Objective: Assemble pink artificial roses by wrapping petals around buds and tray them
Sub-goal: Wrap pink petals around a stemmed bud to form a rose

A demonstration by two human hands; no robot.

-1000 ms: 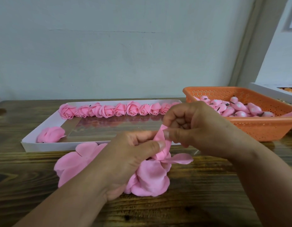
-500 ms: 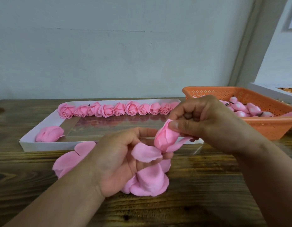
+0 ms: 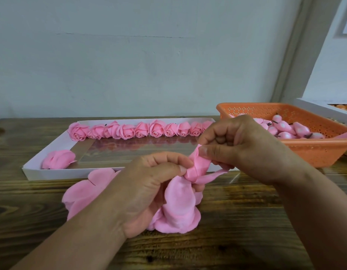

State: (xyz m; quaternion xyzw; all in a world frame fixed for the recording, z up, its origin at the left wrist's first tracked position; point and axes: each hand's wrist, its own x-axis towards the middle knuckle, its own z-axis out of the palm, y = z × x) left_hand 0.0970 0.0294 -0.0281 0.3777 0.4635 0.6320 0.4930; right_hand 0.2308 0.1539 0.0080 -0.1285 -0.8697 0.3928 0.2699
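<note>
Both hands work on one pink rose bud [image 3: 198, 167] held above the wooden table. My left hand [image 3: 149, 188] pinches its lower part with thumb and fingers, and loose pink petals [image 3: 178, 207] hang from it down to the table. My right hand [image 3: 236, 145] presses a petal against the bud's top with the thumb. Behind the hands lies a white tray [image 3: 51, 173] with a row of several finished pink roses [image 3: 129, 130] along its far side and one rose [image 3: 57, 159] alone at its near left corner.
An orange perforated basket [image 3: 312, 152] at the right holds several pink buds [image 3: 285, 131] with dark stems. More pink petals [image 3: 85, 190] lie on the table behind my left wrist. A white box edge [image 3: 324, 108] shows at far right; a pale wall stands behind.
My left thumb opened away from the bud half a second ago and has now closed back on it. A petal is now folded tighter around the bud, which sits slightly higher.
</note>
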